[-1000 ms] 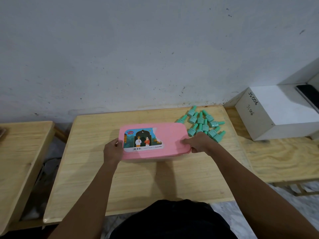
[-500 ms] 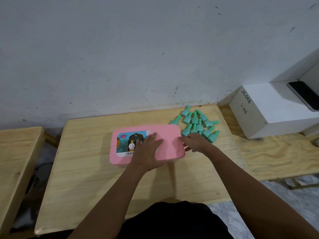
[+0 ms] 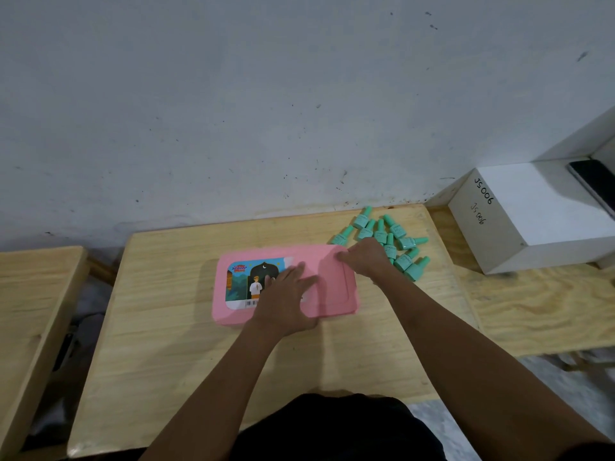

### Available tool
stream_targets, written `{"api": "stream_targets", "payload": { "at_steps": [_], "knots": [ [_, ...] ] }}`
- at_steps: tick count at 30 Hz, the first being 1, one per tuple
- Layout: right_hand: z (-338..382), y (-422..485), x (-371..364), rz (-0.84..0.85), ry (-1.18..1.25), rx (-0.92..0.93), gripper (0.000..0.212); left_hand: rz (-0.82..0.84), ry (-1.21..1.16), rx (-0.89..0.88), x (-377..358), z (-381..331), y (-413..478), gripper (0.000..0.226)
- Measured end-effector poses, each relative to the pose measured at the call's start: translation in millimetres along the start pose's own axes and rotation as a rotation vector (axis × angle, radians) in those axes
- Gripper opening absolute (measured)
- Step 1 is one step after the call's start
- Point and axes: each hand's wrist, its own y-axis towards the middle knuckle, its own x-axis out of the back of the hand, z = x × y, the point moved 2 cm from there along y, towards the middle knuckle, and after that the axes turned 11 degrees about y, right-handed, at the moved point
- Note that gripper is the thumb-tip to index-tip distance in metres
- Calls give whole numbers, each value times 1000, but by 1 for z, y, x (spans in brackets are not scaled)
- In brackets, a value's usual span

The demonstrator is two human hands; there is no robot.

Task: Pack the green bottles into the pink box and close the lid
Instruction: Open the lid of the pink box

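Head view: lid comes first, with every green bottle outside the pink box

The pink box sits in the middle of a wooden table, its lid on and its printed sticker facing up. The person's left hand lies flat on the lid, fingers spread and straight, partly covering the sticker. The right hand is at the lid's far right corner, fingers curled onto its edge in what looks like a pinch. Whether that corner has lifted cannot be told from here.

The green bottles lie on their sides in a loose cluster just beside the box's right end, close behind the right hand and none of them packed. To the right, on a neighbouring table, stands a white box marked "JS006", with a dark phone on top.

The step in hand appears to be opening the box. Done well, the flat left hand would pin the base so that it does not slide or tip, while the right peels the lid up from its corner instead of yanking. The lid is best set down on the left, away from the bottles, which look ready to roll if knocked.
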Motion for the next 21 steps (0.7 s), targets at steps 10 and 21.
{"api": "stream_targets", "payload": {
  "at_steps": [10,21],
  "knots": [
    [4,8,4,79,121,-129,47,37,-48,15,5,0,0,88],
    [-33,-19,-7,39,566,-51,24,99,18,7,16,4,4,95]
  ]
}}
